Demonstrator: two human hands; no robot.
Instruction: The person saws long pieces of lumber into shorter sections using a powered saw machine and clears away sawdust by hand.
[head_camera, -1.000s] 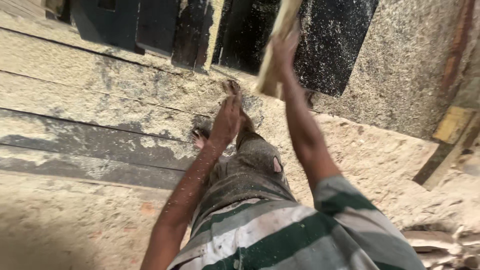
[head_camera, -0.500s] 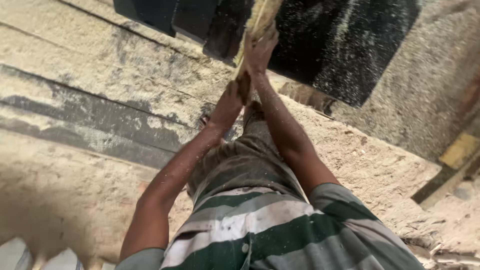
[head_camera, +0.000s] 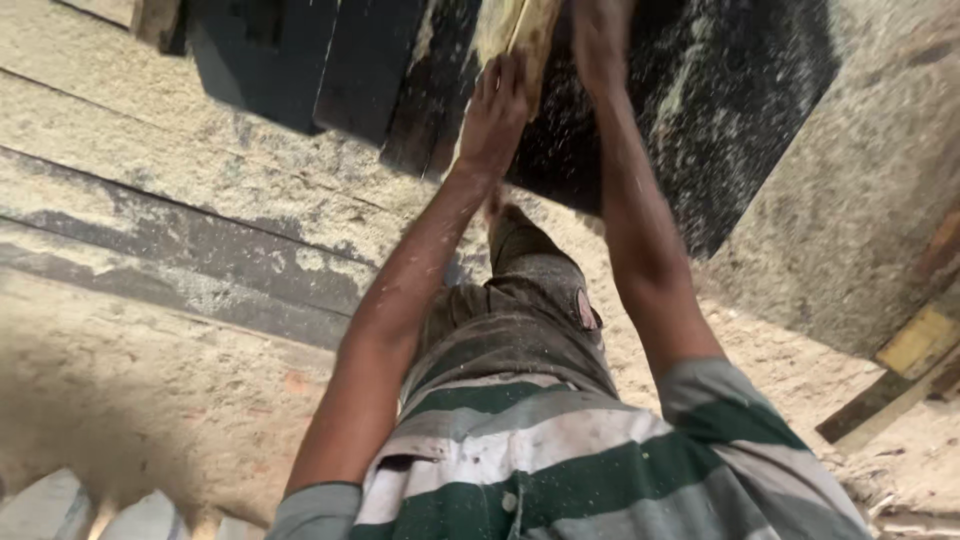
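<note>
Sawdust coated the floor (head_camera: 150, 400) and the dark machine body (head_camera: 740, 110) across the upper right of the frame. At top centre a pale wooden board (head_camera: 520, 30) stood against that machine. The left hand (head_camera: 492, 115) lay flat with fingers spread wide along the board's left face; the right hand (head_camera: 600, 30), blurred at the top edge, seemed closed around its other side. Even pressure from both sides, fingers kept flat, would likely have held the board straight.
</note>
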